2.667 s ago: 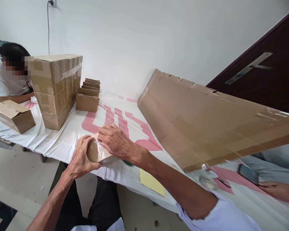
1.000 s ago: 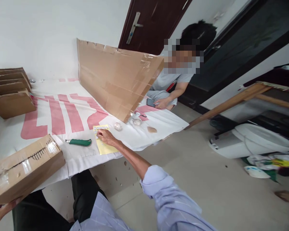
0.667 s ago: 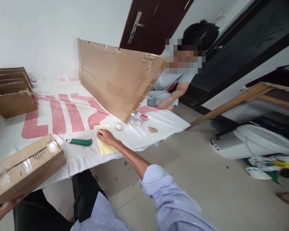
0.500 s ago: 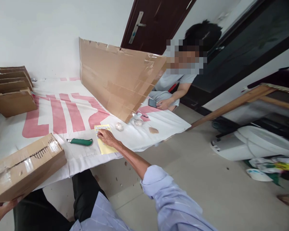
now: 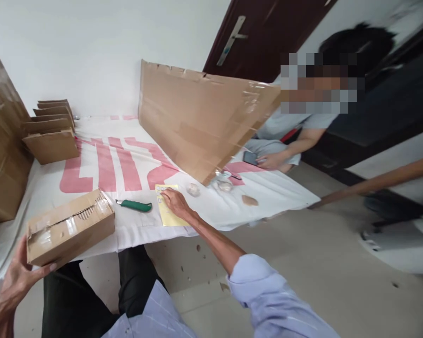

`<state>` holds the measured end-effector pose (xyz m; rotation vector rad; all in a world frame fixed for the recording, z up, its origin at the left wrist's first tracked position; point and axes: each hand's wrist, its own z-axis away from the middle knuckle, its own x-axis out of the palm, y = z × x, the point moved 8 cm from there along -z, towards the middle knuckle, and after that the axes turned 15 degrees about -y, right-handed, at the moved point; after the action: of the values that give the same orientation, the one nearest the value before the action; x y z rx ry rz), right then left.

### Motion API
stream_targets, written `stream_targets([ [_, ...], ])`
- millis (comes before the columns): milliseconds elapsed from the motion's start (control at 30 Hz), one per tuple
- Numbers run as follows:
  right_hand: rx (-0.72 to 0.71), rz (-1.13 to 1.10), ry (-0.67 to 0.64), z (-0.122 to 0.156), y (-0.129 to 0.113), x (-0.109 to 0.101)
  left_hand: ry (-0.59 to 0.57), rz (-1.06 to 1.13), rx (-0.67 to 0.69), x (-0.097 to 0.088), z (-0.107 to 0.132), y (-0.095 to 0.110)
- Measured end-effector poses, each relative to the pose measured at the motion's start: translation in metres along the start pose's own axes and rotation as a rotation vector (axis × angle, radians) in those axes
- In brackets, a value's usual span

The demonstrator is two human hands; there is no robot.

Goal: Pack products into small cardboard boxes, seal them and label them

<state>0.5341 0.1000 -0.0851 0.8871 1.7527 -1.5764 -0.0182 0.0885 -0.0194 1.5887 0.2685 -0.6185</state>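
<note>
My left hand point(image 5: 16, 279) grips the near end of a small taped cardboard box point(image 5: 68, 225) and holds it over the front edge of the table. My right hand point(image 5: 174, 202) reaches out to a yellow sticker sheet point(image 5: 169, 217) on the white cloth, fingertips pinched together on its top part where small labels sit. A green-handled utility knife point(image 5: 134, 205) lies between the box and the sheet.
A large flattened cardboard sheet point(image 5: 200, 119) leans across the table. Flat folded cartons point(image 5: 51, 131) stand at the back left beside stacked boxes point(image 5: 2, 150). A seated person holds a phone point(image 5: 249, 157) at the right. Small wads point(image 5: 193, 189) lie on the white and red cloth point(image 5: 109, 169).
The view has swung left since half a second ago. My left hand and the box show more fully; my right hand stays on the yellow sheet. Earlier, both hands pressed tape onto the box.
</note>
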Motion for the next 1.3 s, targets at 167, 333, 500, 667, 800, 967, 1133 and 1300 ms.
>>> stream_targets([
  [167, 0.072, -0.005, 0.135, 0.02, 0.016, -0.031, 0.038, 0.208, -0.033, 0.0, -0.001, -0.01],
  [333, 0.014, -0.024, -0.006, 0.048, 0.005, -0.006, 0.046, 0.261, 0.039, 0.0, -0.004, -0.003],
  [500, -0.047, -0.079, -0.014, 0.062, -0.009, 0.005, 0.019, 0.33, 0.104, 0.003, -0.002, 0.012],
  [667, -0.167, -0.218, 0.115, 0.057, -0.045, -0.004, -0.072, 0.272, 0.15, 0.004, -0.001, 0.02],
  [800, -0.312, -0.263, 0.094, 0.051, -0.109, -0.008, -0.104, 0.251, 0.159, 0.007, 0.004, 0.019],
  [967, -0.416, -0.278, 0.008, 0.044, -0.175, -0.007, -0.134, 0.275, 0.15, 0.012, 0.01, 0.015],
  [1133, -0.487, -0.299, -0.088, 0.04, -0.211, 0.003, -0.164, 0.306, 0.135, 0.016, 0.014, 0.015],
  [1300, -0.531, -0.278, -0.129, 0.04, -0.226, 0.015, -0.176, 0.29, 0.147, 0.017, 0.016, 0.019],
])
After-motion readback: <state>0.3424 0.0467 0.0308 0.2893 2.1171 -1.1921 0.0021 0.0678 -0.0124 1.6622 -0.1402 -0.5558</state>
